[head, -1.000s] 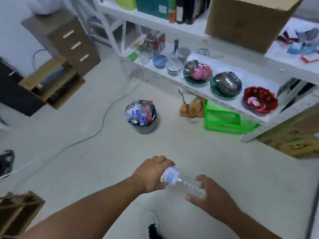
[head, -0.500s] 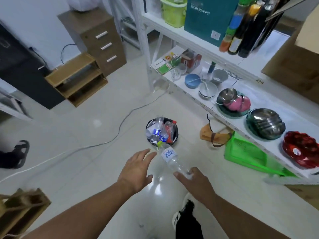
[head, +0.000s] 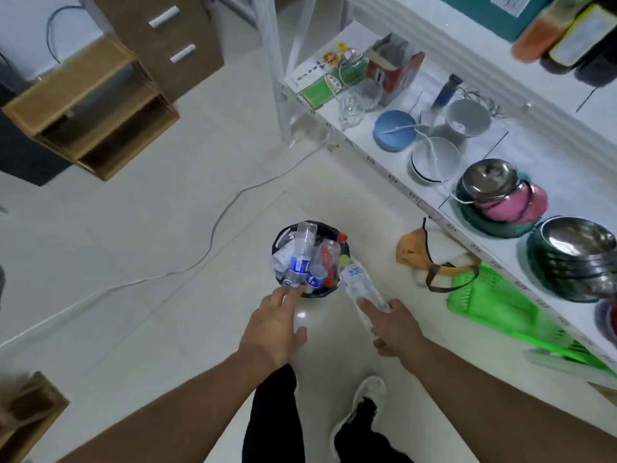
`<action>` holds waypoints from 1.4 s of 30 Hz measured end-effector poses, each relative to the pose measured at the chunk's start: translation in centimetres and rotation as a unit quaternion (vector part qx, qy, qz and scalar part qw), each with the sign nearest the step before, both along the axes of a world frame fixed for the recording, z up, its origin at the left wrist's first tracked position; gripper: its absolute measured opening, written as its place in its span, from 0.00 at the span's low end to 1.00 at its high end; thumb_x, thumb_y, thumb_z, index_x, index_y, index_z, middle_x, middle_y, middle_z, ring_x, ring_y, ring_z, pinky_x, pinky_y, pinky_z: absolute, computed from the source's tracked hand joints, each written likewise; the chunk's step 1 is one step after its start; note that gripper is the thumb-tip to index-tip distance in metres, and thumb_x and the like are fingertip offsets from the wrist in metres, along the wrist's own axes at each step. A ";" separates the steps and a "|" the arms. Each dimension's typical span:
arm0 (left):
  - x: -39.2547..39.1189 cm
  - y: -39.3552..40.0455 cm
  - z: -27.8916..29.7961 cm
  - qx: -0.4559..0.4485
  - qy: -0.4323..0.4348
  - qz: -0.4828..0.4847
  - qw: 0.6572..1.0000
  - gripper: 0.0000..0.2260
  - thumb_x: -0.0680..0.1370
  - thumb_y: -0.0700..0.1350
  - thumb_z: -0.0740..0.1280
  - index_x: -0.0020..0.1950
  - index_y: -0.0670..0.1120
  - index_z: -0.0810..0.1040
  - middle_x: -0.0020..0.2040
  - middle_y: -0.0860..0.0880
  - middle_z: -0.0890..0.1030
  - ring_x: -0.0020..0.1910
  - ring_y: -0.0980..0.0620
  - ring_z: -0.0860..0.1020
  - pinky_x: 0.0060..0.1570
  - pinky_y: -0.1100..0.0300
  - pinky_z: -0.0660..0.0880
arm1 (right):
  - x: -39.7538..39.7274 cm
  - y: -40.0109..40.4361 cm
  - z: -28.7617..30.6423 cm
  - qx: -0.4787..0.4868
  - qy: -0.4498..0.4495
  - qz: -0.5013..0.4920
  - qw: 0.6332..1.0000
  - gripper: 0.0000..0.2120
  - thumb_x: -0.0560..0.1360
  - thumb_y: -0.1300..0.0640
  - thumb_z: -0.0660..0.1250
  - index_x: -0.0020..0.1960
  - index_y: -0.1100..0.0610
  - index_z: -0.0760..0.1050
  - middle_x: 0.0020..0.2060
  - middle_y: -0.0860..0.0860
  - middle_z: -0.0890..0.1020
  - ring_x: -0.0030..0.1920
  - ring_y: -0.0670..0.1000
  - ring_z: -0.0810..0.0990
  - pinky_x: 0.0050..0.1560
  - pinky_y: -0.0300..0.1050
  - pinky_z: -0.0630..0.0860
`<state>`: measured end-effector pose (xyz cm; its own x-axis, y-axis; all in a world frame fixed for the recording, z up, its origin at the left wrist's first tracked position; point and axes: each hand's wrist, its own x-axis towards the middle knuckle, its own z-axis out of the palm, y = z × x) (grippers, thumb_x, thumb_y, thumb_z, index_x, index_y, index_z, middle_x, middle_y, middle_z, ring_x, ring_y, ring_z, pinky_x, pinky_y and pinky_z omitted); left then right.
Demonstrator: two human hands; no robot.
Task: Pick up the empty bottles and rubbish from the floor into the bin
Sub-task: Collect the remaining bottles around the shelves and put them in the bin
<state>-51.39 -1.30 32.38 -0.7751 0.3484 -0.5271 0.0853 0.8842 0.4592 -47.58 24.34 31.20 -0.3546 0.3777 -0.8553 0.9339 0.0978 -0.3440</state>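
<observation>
My right hand grips the base of a clear bottle, its green cap tipped over the near rim of the black bin, already packed with bottles on the floor. My left hand hangs spread beside it, empty.

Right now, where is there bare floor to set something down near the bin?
Bare tiles lie left of the bin, up to the white cable. Crowded: the bin itself, heaped with bottles, and its right, toward the green basket.
</observation>
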 end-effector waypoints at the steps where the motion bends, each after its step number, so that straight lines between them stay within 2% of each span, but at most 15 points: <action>1: -1.2 0.1 -1.6 0.002 -0.009 -0.006 1.000 0.37 0.77 0.52 0.73 0.84 0.58 0.61 0.80 0.52 0.66 0.74 0.46 0.69 0.69 0.49 0.73 | -1.1 0.2 -1.6 0.003 -0.008 -0.014 1.000 0.35 0.71 0.30 0.76 0.66 0.53 0.73 0.52 0.56 0.84 0.37 0.56 0.85 0.30 0.44 0.83; 4: -4.2 0.6 -6.6 -0.005 -0.027 -0.016 1.000 0.37 0.76 0.52 0.74 0.83 0.58 0.62 0.79 0.52 0.67 0.72 0.45 0.71 0.68 0.48 0.74 | -4.2 0.2 -7.0 0.017 -0.019 -0.036 0.999 0.31 0.73 0.33 0.76 0.64 0.55 0.74 0.51 0.57 0.83 0.38 0.57 0.84 0.32 0.46 0.83; 8: -7.4 1.5 -13.9 -0.005 -0.009 -0.002 1.000 0.36 0.77 0.53 0.72 0.84 0.55 0.63 0.79 0.52 0.68 0.71 0.46 0.72 0.66 0.49 0.75 | -7.2 -0.7 -14.4 0.024 -0.006 -0.038 0.999 0.27 0.74 0.34 0.76 0.58 0.54 0.74 0.43 0.56 0.84 0.29 0.54 0.80 0.30 0.46 0.80; 10: -8.6 2.0 -17.4 -0.001 0.021 -0.009 1.000 0.36 0.78 0.54 0.72 0.84 0.53 0.63 0.80 0.49 0.68 0.73 0.44 0.71 0.66 0.47 0.76 | -8.2 -1.1 -17.6 0.030 0.009 0.012 0.999 0.26 0.73 0.33 0.75 0.57 0.51 0.73 0.41 0.53 0.84 0.31 0.53 0.82 0.31 0.48 0.80; 13: -10.2 2.8 -22.0 -0.003 0.081 0.002 0.997 0.37 0.77 0.58 0.73 0.83 0.51 0.64 0.82 0.45 0.66 0.77 0.41 0.69 0.68 0.43 0.76 | -9.0 -1.4 -21.2 0.077 0.052 0.124 0.988 0.25 0.72 0.29 0.73 0.60 0.44 0.73 0.46 0.45 0.83 0.43 0.50 0.86 0.45 0.54 0.86; 15: -10.8 3.3 -24.2 -0.018 0.110 0.029 0.993 0.40 0.75 0.58 0.76 0.83 0.51 0.63 0.83 0.44 0.64 0.78 0.39 0.68 0.67 0.42 0.77 | -9.7 -1.5 -23.0 0.083 0.074 0.156 0.981 0.22 0.72 0.29 0.72 0.59 0.39 0.73 0.45 0.41 0.83 0.42 0.45 0.85 0.44 0.50 0.84; 17: -10.9 3.6 -25.9 -0.026 0.125 0.051 0.990 0.43 0.75 0.57 0.77 0.84 0.53 0.61 0.85 0.43 0.60 0.77 0.38 0.67 0.63 0.42 0.80 | -10.6 -1.8 -24.7 0.062 0.071 0.185 0.978 0.20 0.73 0.29 0.72 0.56 0.38 0.70 0.44 0.40 0.83 0.42 0.43 0.84 0.44 0.48 0.82; 20: -11.2 3.8 -27.0 -0.010 0.125 0.079 0.989 0.44 0.74 0.56 0.78 0.85 0.55 0.59 0.86 0.46 0.55 0.75 0.39 0.69 0.56 0.44 0.84 | -11.9 -2.0 -26.8 0.039 0.028 0.242 0.969 0.29 0.74 0.30 0.71 0.66 0.47 0.72 0.53 0.47 0.84 0.52 0.53 0.85 0.53 0.52 0.83; 23: -11.7 3.9 -27.1 0.014 0.130 0.090 0.987 0.45 0.75 0.58 0.78 0.86 0.56 0.57 0.86 0.48 0.54 0.75 0.41 0.69 0.55 0.47 0.84 | -13.0 -2.0 -27.7 0.076 0.000 0.281 0.957 0.35 0.74 0.29 0.71 0.70 0.53 0.71 0.59 0.53 0.82 0.56 0.57 0.83 0.54 0.52 0.81; 29: -11.9 3.6 -26.0 0.053 0.133 0.116 0.983 0.47 0.74 0.60 0.78 0.86 0.57 0.55 0.86 0.48 0.56 0.77 0.41 0.69 0.59 0.47 0.83 | -13.7 -1.1 -27.0 0.058 0.012 0.241 0.969 0.44 0.67 0.27 0.74 0.73 0.52 0.68 0.62 0.53 0.77 0.59 0.57 0.81 0.57 0.55 0.83; 32: -11.8 3.3 -25.5 0.062 0.131 0.126 0.981 0.49 0.73 0.58 0.80 0.86 0.58 0.54 0.85 0.48 0.56 0.77 0.43 0.69 0.58 0.48 0.84 | -13.6 -1.2 -26.7 0.048 0.028 0.206 0.977 0.44 0.67 0.30 0.77 0.73 0.51 0.69 0.62 0.52 0.77 0.58 0.55 0.82 0.57 0.57 0.84; 34: -11.8 3.2 -25.4 0.066 0.132 0.126 0.981 0.49 0.73 0.57 0.80 0.86 0.58 0.54 0.85 0.48 0.56 0.77 0.44 0.69 0.57 0.49 0.85 | -13.4 -1.2 -26.6 0.064 0.047 0.188 0.979 0.43 0.66 0.30 0.77 0.72 0.50 0.69 0.62 0.50 0.78 0.57 0.53 0.82 0.56 0.56 0.84; 37: -11.7 3.0 -25.6 0.080 0.140 0.128 0.979 0.48 0.74 0.59 0.80 0.86 0.59 0.54 0.85 0.48 0.56 0.78 0.44 0.68 0.58 0.49 0.85 | -13.1 -1.0 -26.7 0.083 0.085 0.175 0.977 0.47 0.64 0.28 0.76 0.75 0.48 0.68 0.64 0.48 0.77 0.60 0.52 0.81 0.58 0.54 0.84; 42: -11.5 2.9 -25.6 0.118 0.154 0.140 0.971 0.48 0.72 0.59 0.80 0.86 0.61 0.56 0.86 0.48 0.54 0.81 0.44 0.66 0.62 0.48 0.83 | -12.6 -0.7 -26.6 0.083 0.112 0.175 0.975 0.51 0.61 0.24 0.76 0.77 0.44 0.67 0.64 0.44 0.74 0.62 0.48 0.78 0.56 0.47 0.76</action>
<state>-62.87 1.56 6.79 -0.9649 0.1841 -0.1871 0.0215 0.7658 0.6427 -60.14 23.68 4.61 -0.6577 0.3275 -0.6783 0.7365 0.4684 -0.4880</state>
